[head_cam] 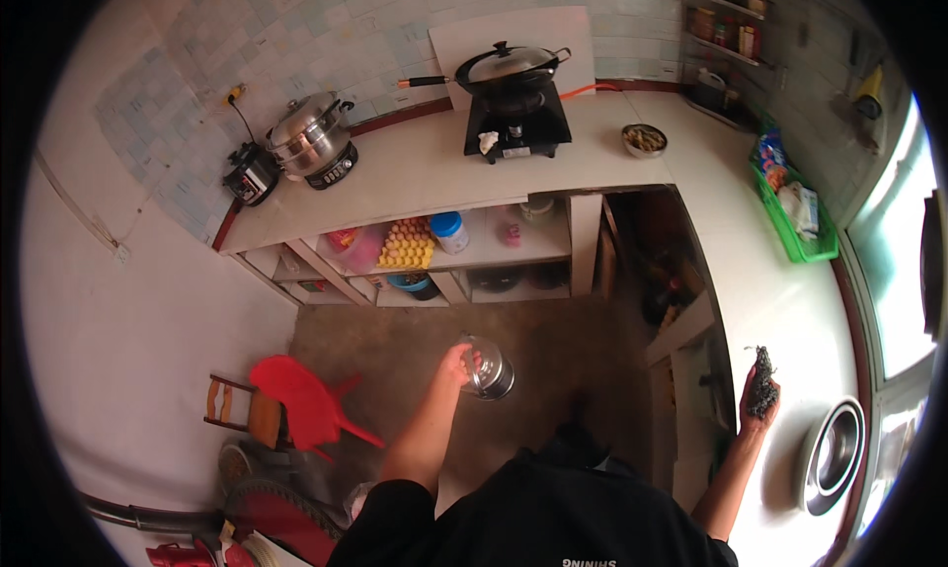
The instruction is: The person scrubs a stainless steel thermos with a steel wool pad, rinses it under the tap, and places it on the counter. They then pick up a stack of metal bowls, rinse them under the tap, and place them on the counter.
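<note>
My left hand (456, 364) grips the handle of a clear glass jug (495, 371) with a dark band near one end. The jug is held over the floor, in front of my body. On the right, my right hand (772, 410) has its fingers around a dark grey, tangled scouring pad (761, 391), which looks like steel wool. That hand is over the white counter (748, 271) along the window side. Nearby, nested metal basins (813, 456) lean beside the window frame.
A lidded wok (511, 70) sits on a black stove (518, 131) at the back, with a bowl of food (644, 140) to its right. A green basket (811, 250) holds packages. A steamer (307, 133) stands left. A red plastic chair (300, 396) occupies the floor; egg trays (406, 253) fill a shelf.
</note>
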Available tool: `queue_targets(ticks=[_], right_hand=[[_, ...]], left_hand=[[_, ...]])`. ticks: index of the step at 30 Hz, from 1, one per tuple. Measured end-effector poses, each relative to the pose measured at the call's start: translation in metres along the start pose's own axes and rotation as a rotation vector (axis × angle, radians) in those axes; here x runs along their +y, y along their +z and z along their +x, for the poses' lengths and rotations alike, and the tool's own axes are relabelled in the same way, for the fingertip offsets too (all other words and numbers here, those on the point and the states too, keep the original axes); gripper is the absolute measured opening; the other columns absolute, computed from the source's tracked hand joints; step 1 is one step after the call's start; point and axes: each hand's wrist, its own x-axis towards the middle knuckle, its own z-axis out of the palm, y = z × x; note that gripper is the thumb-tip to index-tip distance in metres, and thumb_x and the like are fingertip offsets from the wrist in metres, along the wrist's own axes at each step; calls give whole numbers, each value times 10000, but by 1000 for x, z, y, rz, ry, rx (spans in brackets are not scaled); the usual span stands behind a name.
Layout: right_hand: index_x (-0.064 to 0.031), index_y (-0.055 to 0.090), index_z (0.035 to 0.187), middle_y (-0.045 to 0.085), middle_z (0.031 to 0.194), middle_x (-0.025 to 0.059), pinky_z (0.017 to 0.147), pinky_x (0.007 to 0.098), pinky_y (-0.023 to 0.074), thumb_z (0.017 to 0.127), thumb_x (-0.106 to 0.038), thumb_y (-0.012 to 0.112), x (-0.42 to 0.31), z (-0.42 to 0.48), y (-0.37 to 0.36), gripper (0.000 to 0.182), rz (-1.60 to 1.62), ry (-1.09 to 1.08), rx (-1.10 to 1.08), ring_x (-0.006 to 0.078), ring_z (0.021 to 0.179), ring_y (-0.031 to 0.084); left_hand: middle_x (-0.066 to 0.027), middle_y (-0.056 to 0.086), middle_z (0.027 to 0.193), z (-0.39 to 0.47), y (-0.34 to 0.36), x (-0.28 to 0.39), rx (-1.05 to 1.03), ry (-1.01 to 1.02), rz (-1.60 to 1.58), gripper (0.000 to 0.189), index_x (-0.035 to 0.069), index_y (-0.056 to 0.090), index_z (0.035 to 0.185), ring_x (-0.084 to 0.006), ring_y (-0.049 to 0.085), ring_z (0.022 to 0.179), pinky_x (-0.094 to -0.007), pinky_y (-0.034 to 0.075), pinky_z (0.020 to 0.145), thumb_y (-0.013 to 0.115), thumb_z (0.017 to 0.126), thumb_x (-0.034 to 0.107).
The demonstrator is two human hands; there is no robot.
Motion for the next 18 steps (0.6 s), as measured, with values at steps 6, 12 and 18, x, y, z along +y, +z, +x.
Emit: queue_targets(ticks=[6, 12, 18], right_hand=[[145, 510, 1050, 568, 1108, 221, 1007, 401, 412, 869, -69, 422, 50, 98, 2, 294, 96, 7, -33, 283, 1045, 546], [106, 524, 1032, 591, 1072, 201, 985, 423, 429, 861, -73, 465, 127, 166, 88, 254, -4, 135, 147, 292, 1023, 556], [53, 558, 960, 610, 1028, 166, 985, 467, 415, 836, -97, 499, 190, 182, 121, 203, -36, 111, 161, 284, 978, 582]], left_hand=[[-94, 629, 881, 49, 49, 85, -7, 62, 4, 239, 59, 575, 933, -236, 596, 784, -373, 468, 680, 630, 765, 220], [-82, 614, 873, 139, 90, 156, -26, 151, 1, 241, 58, 563, 950, -227, 598, 798, -377, 481, 678, 650, 735, 125], [-133, 547, 1041, 255, 123, 214, -64, 307, -129, 426, 17, 487, 1100, -267, 572, 934, -393, 488, 828, 605, 700, -68]])
